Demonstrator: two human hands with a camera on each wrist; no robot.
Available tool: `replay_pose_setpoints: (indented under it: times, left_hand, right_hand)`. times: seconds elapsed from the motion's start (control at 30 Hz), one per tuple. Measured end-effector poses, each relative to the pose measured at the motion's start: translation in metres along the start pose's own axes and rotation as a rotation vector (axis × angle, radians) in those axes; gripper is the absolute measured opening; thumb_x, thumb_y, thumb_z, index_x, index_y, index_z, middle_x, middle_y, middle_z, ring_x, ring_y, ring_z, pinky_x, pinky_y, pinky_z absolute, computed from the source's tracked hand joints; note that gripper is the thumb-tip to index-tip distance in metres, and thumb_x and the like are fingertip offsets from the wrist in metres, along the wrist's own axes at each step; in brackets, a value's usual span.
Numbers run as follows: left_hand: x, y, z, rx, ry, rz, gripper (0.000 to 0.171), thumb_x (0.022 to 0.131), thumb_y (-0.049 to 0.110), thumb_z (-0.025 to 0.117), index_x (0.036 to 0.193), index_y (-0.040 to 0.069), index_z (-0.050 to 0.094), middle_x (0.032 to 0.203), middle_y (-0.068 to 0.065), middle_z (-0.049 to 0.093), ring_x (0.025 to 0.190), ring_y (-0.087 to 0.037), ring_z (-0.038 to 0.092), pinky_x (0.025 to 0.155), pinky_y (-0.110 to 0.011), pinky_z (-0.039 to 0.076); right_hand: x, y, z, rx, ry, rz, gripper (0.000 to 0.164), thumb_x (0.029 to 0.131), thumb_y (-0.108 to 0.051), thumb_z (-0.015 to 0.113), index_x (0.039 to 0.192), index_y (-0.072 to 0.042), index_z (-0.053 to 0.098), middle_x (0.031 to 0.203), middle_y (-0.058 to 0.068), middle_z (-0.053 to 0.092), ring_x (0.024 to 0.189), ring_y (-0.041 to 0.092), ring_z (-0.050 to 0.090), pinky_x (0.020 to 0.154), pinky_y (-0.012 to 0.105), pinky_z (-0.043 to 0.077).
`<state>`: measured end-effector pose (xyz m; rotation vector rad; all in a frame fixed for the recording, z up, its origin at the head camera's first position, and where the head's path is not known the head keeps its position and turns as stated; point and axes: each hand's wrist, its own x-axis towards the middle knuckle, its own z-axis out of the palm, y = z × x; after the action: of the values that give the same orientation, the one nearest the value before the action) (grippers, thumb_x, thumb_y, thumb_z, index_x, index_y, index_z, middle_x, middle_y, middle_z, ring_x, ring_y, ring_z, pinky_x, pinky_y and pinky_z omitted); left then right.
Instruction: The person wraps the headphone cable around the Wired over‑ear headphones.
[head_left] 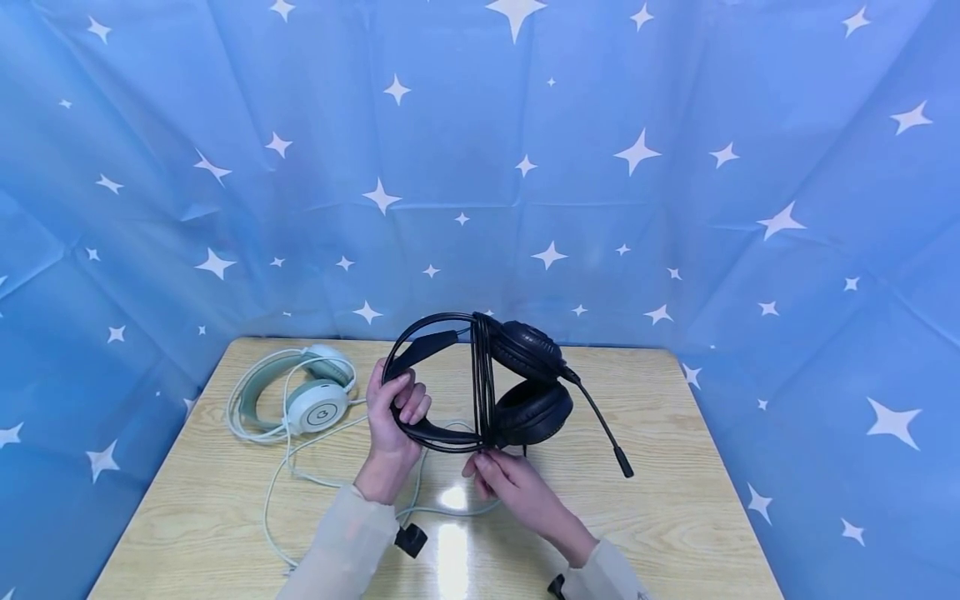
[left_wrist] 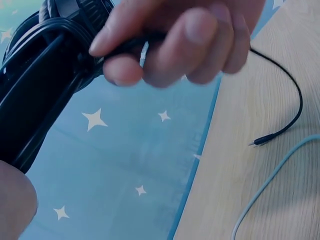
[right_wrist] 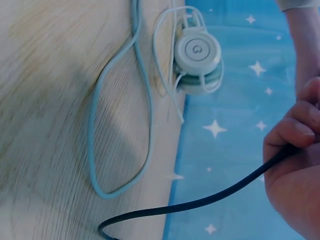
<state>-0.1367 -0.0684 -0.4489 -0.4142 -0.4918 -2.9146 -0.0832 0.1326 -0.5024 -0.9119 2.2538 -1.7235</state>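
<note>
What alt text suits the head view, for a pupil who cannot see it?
A person's left hand grips a black headset by its headband above a wooden table; the right hand pinches the headset's wound cable. Pale green headphones lie on the table's left, a starry blue backdrop behind.

Headsets, two from where I stand: one black padded over-ear headset (head_left: 528,354), one pale green-and-white corded headset (head_left: 306,410). Slim black boom microphone (head_left: 623,462), one. Bare hands, two: left hand (head_left: 393,421), right hand (head_left: 519,493). Light wood-grain tabletop (head_left: 660,508), one.
</note>
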Motion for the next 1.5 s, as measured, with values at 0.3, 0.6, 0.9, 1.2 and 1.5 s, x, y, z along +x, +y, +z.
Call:
replay_pose_setpoints:
  times: [0.3, 0.6, 0.9, 1.2, 1.5]
  left_hand:
    - [0.001, 0.002, -0.002, 0.089, 0.021, 0.041, 0.021, 0.093, -0.009, 0.043, 0.085, 0.01, 0.047, 0.06, 0.003, 0.021, 0.046, -0.01, 0.011, 0.043, -0.018, 0.011]
    - [0.001, 0.001, 0.0, 0.185, 0.012, 0.101, 0.023, 0.091, -0.012, 0.044, 0.09, 0.009, 0.052, 0.058, 0.003, 0.026, 0.045, -0.011, 0.012, 0.041, -0.019, 0.012]
    - [0.001, -0.003, 0.001, 0.435, 0.032, 0.24, 0.027, 0.082, -0.014, 0.048, 0.095, 0.01, 0.053, 0.055, 0.004, 0.044, 0.041, -0.012, 0.018, 0.039, -0.024, 0.012]
    - [-0.005, 0.005, -0.001, 0.772, 0.037, 0.291, 0.032, 0.075, -0.016, 0.053, 0.099, 0.006, 0.056, 0.06, 0.007, 0.053, 0.043, -0.006, 0.037, 0.039, -0.02, 0.024]
    - [-0.006, 0.005, -0.005, 1.14, -0.087, 0.463, 0.03, 0.072, -0.012, 0.068, 0.101, -0.014, 0.059, 0.09, 0.001, 0.067, 0.082, -0.006, 0.062, 0.075, -0.017, 0.049]
  right_hand:
    - [-0.001, -0.008, 0.004, 0.07, 0.018, 0.045, 0.029, 0.112, -0.007, 0.037, 0.107, 0.002, 0.065, 0.069, 0.01, 0.056, 0.061, 0.031, 0.051, 0.055, 0.028, 0.045]
    - [-0.003, -0.013, 0.001, 0.175, 0.0, 0.119, 0.033, 0.113, -0.01, 0.036, 0.11, 0.011, 0.06, 0.07, 0.013, 0.053, 0.065, 0.012, 0.05, 0.057, 0.03, 0.042]
    - [-0.003, -0.012, 0.001, 0.154, 0.018, 0.133, 0.027, 0.112, -0.011, 0.04, 0.109, 0.004, 0.063, 0.069, 0.003, 0.055, 0.061, 0.014, 0.049, 0.054, 0.024, 0.039]
    - [-0.005, -0.013, -0.003, 0.134, 0.0, 0.182, 0.029, 0.113, -0.016, 0.039, 0.11, 0.001, 0.063, 0.069, -0.001, 0.054, 0.06, 0.003, 0.044, 0.055, 0.018, 0.036]
    - [-0.009, -0.013, -0.008, 0.191, 0.001, 0.198, 0.031, 0.113, -0.015, 0.037, 0.107, 0.006, 0.059, 0.069, 0.007, 0.053, 0.062, 0.005, 0.045, 0.055, 0.019, 0.033]
